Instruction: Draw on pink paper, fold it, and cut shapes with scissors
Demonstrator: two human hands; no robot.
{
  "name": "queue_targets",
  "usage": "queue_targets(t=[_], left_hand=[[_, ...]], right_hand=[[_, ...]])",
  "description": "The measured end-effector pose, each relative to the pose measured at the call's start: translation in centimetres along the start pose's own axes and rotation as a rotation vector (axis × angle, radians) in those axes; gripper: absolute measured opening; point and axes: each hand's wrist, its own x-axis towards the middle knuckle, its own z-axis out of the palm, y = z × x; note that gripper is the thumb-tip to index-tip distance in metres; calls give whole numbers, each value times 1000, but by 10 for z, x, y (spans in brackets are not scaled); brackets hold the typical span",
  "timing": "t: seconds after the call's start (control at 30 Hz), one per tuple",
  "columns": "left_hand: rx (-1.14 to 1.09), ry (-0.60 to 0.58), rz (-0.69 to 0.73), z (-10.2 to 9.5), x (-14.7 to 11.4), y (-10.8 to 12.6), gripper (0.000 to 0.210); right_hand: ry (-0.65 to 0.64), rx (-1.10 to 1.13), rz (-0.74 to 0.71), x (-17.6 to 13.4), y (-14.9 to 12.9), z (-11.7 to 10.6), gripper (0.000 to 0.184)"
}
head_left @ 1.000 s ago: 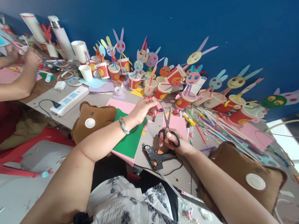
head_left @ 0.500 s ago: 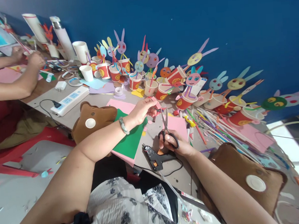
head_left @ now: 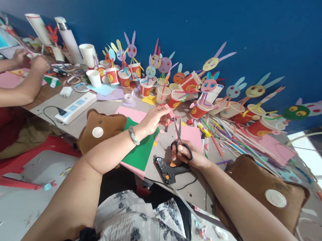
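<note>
My left hand (head_left: 155, 119) is pinched on a small piece of pink paper (head_left: 169, 110), held above the table. In my right hand (head_left: 189, 155) are black-handled scissors (head_left: 179, 134), gripped by the finger loops, blades parted and pointing up towards the pink piece. A bit of red shows by the left fingertips; what it is I cannot make out. Below the right hand lies a black glue gun (head_left: 166, 171) with its cord. Under my left wrist, a green paper sheet (head_left: 141, 153) rests over a pink sheet (head_left: 133, 114).
Paper cups with rabbit-faced figures (head_left: 201, 108) line the wall side. Pipe cleaners (head_left: 230, 134) lie at the right, near a brown cushion (head_left: 262, 190). Another brown cushion (head_left: 103, 126) and a power strip (head_left: 77, 108) are at left. A co-worker's hands (head_left: 40, 64) work at far left.
The pink piece has turned slightly in my left fingers, and the red bit beside them shows more. The scissors stay in almost the same place.
</note>
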Motion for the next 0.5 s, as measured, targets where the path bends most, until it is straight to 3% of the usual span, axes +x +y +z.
queue_targets(t=[0.5], left_hand=[[3, 2, 4, 0, -1, 0, 22]], right_hand=[[-14, -2, -11, 0, -1, 0, 53]])
